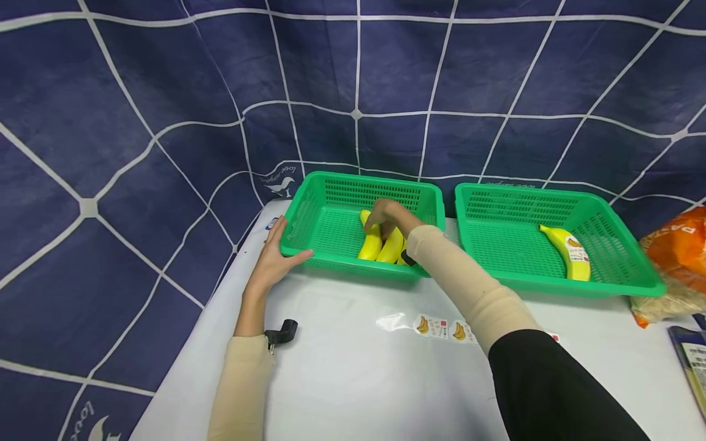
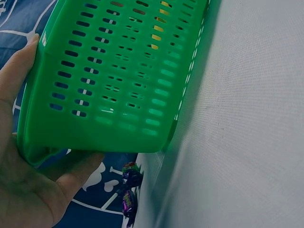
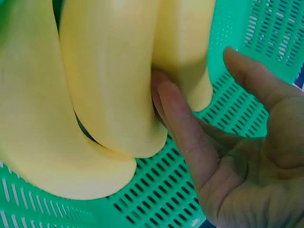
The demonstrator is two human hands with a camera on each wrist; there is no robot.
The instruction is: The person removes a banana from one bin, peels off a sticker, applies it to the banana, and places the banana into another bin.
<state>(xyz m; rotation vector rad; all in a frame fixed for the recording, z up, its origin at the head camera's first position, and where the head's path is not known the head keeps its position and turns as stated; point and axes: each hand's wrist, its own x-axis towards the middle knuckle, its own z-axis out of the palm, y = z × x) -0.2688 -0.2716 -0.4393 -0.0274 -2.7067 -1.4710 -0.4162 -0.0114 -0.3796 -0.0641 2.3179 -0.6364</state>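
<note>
Two green plastic baskets stand side by side at the table's back. My left hand (image 1: 274,257) touches the front left corner of the left basket (image 1: 331,236), thumb along the front and fingers up the left side. In the left wrist view the thumb reaches beneath the basket's rim (image 2: 28,104). My right hand (image 1: 386,214) is down inside the same basket among three yellow bananas (image 1: 372,242). In the right wrist view its fingertips reach between the middle banana (image 3: 111,80) and the outer banana (image 3: 185,52); the thumb stands apart from them.
In the right basket (image 1: 504,245) lies a banana (image 1: 568,248) bearing a label. A strip of banana stickers (image 1: 432,326) lies on the white table, partly under my right forearm. An orange and clear bag (image 1: 678,245) stands at far right. A grid-patterned cloth (image 1: 331,67) hangs behind.
</note>
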